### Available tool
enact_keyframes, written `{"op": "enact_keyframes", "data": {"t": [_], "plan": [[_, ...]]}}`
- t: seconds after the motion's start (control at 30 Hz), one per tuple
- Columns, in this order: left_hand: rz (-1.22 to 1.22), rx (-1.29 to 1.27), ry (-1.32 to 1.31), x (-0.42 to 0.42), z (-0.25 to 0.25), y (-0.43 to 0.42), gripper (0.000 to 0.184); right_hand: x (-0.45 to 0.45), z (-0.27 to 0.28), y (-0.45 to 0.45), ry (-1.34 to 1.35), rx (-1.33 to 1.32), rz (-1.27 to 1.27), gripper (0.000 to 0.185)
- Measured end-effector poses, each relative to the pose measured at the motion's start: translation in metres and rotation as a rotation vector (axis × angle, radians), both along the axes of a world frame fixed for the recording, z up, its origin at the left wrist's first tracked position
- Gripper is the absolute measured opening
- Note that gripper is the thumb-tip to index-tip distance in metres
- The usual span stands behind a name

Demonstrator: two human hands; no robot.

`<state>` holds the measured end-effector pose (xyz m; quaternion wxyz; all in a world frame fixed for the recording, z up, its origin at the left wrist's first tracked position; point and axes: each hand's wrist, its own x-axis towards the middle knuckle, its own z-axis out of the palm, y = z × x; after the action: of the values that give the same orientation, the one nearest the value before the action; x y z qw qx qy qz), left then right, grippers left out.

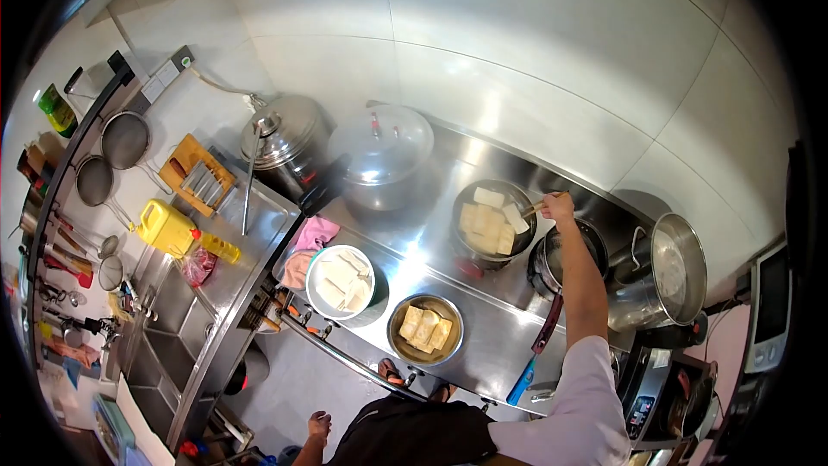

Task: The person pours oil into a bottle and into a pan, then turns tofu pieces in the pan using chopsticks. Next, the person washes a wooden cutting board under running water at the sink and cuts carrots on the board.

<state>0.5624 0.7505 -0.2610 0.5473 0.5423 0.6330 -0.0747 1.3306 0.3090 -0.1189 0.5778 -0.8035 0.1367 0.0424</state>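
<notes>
My right hand [558,205] is closed around a pair of chopsticks [534,209] that reach over the right rim of a frying pan [504,261]. Pale slabs that look like tofu [487,226] lie in the pan, and the chopstick tips are at a slab on its right side. Down beside my body, away from the counter, hangs my left hand [319,425], its fingers loosely bent and nothing visible in them. Browned slabs [424,330] fill part of a steel bowl [395,345] at the front. To its left, more white slabs [343,280] sit in a white bucket [373,283].
Right of the pan stand a dark wok [595,246] and a tall steel pot [690,293]. A blue-tipped handle [522,382] lies below my forearm. Lidded pots [379,160] stand behind. At left are a sink [177,319], a yellow jug [166,229] and hanging strainers [126,140].
</notes>
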Motion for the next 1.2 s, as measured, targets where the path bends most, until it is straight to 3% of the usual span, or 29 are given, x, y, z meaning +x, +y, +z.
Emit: {"op": "enact_keyframes", "data": {"t": [0.3,0.4,0.53,0.63,0.83,0.97,1.1,1.2], "plan": [[0.005,0.018,0.021,0.000,0.005,-0.005,0.041,0.002,0.048,-0.003,0.225,0.202,0.218,0.016],[-0.030,0.007,0.033,0.006,0.003,-0.005,0.041,-0.008,0.051,0.007,0.122,0.166,0.335,0.017],[-0.076,0.047,-0.023,0.017,-0.001,0.001,0.040,-0.006,0.037,0.012,-0.136,-0.042,0.103,0.015],[-0.096,0.068,-0.045,0.024,0.000,0.007,0.040,0.008,0.018,-0.004,-0.062,-0.068,0.149,0.013],[-0.076,0.099,-0.035,0.020,0.006,0.004,0.043,0.017,0.005,-0.013,0.117,0.160,0.111,0.013],[-0.051,0.086,0.007,0.005,0.008,-0.005,0.044,0.024,0.018,-0.019,0.292,0.232,0.140,0.018],[-0.013,0.014,0.048,-0.003,0.004,-0.012,0.043,0.008,0.048,-0.007,0.261,0.210,0.249,0.018],[-0.060,-0.010,0.086,0.001,0.003,-0.009,0.043,-0.007,0.057,0.009,0.089,0.122,0.294,0.017]]}}
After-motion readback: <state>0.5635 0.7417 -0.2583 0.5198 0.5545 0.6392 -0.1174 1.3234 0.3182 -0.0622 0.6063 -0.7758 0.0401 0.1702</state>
